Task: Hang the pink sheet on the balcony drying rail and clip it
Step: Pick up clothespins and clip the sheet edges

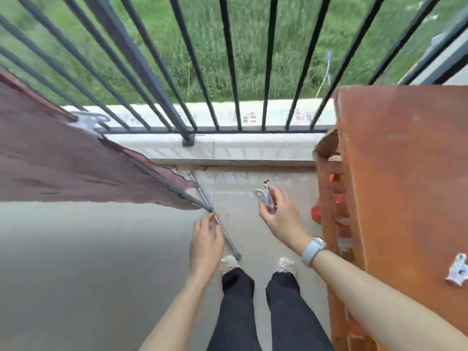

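Head view: right hand [277, 211] raised, gripping clip [266, 197].

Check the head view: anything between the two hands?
Nothing held or hung. Between the left hand on the drying rail and the right hand holding a clip, only bare balcony floor shows.

We see a dusty-pink fabric sheet [50, 158] at left, plain and unpatterned, draped on a grey metal drying rail [202, 203]. At right hangs a plain rust-orange fabric sheet [405, 160] carrying a white plastic clip [457, 269]. Our right hand [278, 214] holds a silver-white clothes clip [265, 197]. The far black metal balcony railing [230, 59] stands before green grass [253, 46]. The concrete balcony floor [76, 249] is grey. Our trousers [238, 312] are black, and the watch strap [312, 250] is pale blue-white.
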The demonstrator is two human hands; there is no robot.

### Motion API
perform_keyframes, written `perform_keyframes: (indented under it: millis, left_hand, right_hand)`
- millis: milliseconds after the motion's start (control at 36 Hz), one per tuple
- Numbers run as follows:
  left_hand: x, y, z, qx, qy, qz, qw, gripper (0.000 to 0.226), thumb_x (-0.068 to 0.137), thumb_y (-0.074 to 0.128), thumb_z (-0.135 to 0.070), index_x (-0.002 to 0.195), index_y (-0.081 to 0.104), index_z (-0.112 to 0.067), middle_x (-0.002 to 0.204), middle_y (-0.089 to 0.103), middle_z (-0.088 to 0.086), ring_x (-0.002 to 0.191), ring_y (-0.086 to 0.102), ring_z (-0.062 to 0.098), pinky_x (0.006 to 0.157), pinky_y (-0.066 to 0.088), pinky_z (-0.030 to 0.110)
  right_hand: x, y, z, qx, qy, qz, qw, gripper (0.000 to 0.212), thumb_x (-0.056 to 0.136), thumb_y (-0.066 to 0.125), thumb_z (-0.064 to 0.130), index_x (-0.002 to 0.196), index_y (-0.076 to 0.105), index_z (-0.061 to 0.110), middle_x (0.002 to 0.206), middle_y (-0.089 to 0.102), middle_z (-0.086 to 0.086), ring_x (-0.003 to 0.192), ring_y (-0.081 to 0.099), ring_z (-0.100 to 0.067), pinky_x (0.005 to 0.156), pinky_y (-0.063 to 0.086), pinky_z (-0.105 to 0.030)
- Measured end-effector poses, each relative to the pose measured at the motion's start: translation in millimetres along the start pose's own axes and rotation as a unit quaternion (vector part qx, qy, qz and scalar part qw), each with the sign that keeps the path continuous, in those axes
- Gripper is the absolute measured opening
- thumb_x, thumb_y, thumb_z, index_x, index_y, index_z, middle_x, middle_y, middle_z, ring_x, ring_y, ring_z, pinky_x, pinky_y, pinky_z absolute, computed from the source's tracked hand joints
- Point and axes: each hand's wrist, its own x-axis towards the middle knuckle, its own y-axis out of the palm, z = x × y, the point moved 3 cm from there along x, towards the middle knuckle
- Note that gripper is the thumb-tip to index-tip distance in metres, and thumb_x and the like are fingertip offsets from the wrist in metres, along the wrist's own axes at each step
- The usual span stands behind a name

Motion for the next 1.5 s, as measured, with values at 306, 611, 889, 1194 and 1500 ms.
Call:
perform_keyframes:
  millis: [306, 611, 889, 1194, 1500]
  left_hand:
    - [89.0, -109.1, 27.9, -0.129, -0.084, -0.208, 0.966, 0.036, 0.080, 0.064, -0.031, 0.102, 0.047, -0.009, 0.106, 0.053, 0.010, 0.089, 0.055, 0.027, 0.076, 0.039, 0.030]
    - [124.4, -108.8, 43.5, -0.152, -0.098, -0.298, 0.937, 0.012, 0.087, 0.053, -0.016, 0.091, 0.053, -0.005, 0.098, 0.062, 0.013, 0.092, 0.056, 0.030, 0.070, 0.033, 0.022]
    - [102.7, -105.9, 48.1, -0.128, -0.086, -0.307, 0.939, 0.006, 0.083, 0.058, -0.009, 0.078, 0.054, -0.009, 0.074, 0.059, -0.001, 0.074, 0.058, 0.017, 0.067, 0.040, 0.022]
    - [114.2, -110.8, 33.7, -0.076, -0.095, -0.271, 0.955, 0.005, 0.083, 0.058, -0.010, 0.084, 0.060, -0.005, 0.090, 0.058, 0.007, 0.081, 0.061, 0.026, 0.075, 0.049, 0.030]
    - [119.9, -120.1, 12.1, -0.054, -0.183, -0.362, 0.913, 0.042, 0.072, 0.067, -0.051, 0.087, 0.054, -0.014, 0.092, 0.061, 0.000, 0.092, 0.057, 0.021, 0.074, 0.039, 0.028]
  right_hand:
    - [66.1, 107.0, 107.2, 0.093, -0.036, 0.053, 0.994, 0.030, 0.082, 0.056, 0.010, 0.108, 0.042, 0.010, 0.079, 0.051, 0.003, 0.067, 0.049, -0.014, 0.061, 0.036, -0.020]
    - [126.4, 159.7, 133.9, 0.014, -0.115, 0.217, 0.969, 0.046, 0.086, 0.056, 0.020, 0.130, 0.044, 0.017, 0.129, 0.054, -0.004, 0.119, 0.048, -0.023, 0.098, 0.036, -0.031]
    - [146.7, 189.2, 135.3, -0.064, -0.187, 0.219, 0.956, 0.015, 0.090, 0.048, 0.016, 0.101, 0.056, 0.009, 0.103, 0.066, -0.015, 0.094, 0.059, -0.034, 0.072, 0.041, -0.035]
    - [136.6, 194.2, 117.1, -0.084, -0.222, 0.210, 0.949, 0.016, 0.088, 0.049, 0.019, 0.101, 0.058, 0.015, 0.102, 0.066, -0.011, 0.094, 0.058, -0.033, 0.061, 0.030, -0.029]
    - [138.5, 193.0, 114.5, -0.077, -0.211, 0.246, 0.943, 0.010, 0.091, 0.047, 0.023, 0.095, 0.053, 0.018, 0.104, 0.066, -0.007, 0.092, 0.059, -0.032, 0.062, 0.037, -0.032]
